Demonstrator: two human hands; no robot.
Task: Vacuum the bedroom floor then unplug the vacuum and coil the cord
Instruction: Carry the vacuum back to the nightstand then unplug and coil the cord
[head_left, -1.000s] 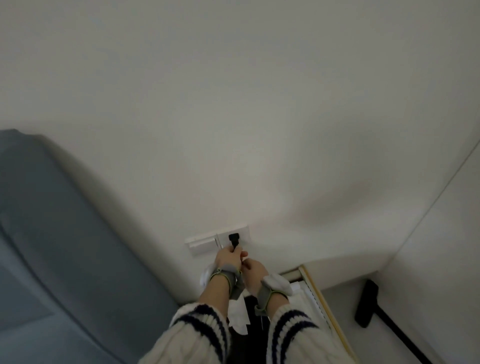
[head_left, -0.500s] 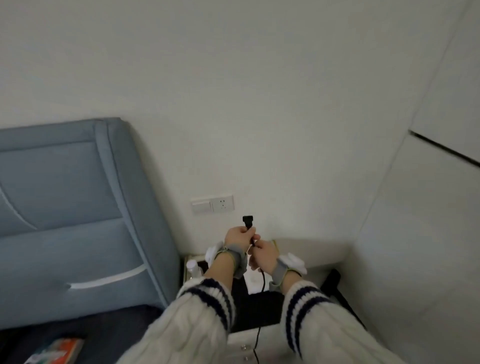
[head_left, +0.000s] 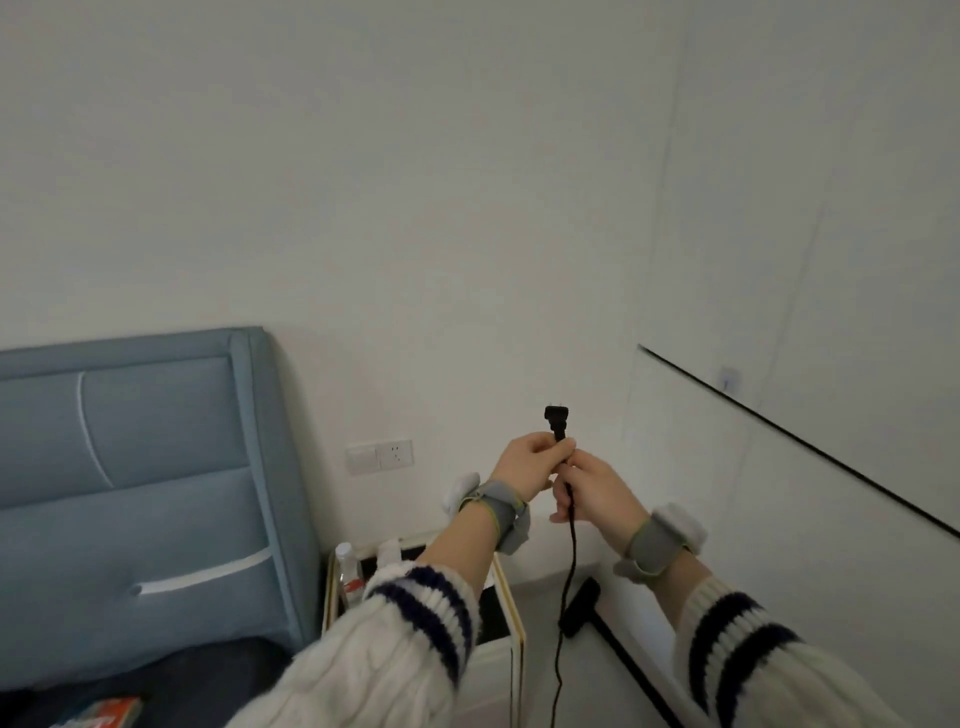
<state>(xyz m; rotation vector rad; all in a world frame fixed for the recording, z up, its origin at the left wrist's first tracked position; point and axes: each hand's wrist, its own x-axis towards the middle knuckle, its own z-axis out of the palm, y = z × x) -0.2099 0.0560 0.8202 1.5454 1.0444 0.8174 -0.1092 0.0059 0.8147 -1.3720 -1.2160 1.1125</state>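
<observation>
Two hands hold a black cord (head_left: 570, 561) in midair before a white wall: left hand (head_left: 527, 466) fingers curled below its upright plug (head_left: 557, 420), right hand (head_left: 592, 491) pinching the cord lower.

Both hands are raised in front of a white wall (head_left: 467, 208). The left hand (head_left: 530, 465) grips the black cord (head_left: 570, 571) just under the plug (head_left: 557, 420), which stands upright above the fist, clear of the wall. The right hand (head_left: 597, 491) touches the left and pinches the cord just below it; from there the cord hangs down past the bottom edge. Each wrist wears a grey band above a white, navy-striped sleeve. The socket (head_left: 396, 454) sits on the wall left of the hands, beside a switch (head_left: 362, 459). Below are a nightstand (head_left: 511, 618) with a bottle (head_left: 345, 564), a blue headboard (head_left: 130, 493) and a black vacuum head (head_left: 582, 608) on the floor.
</observation>
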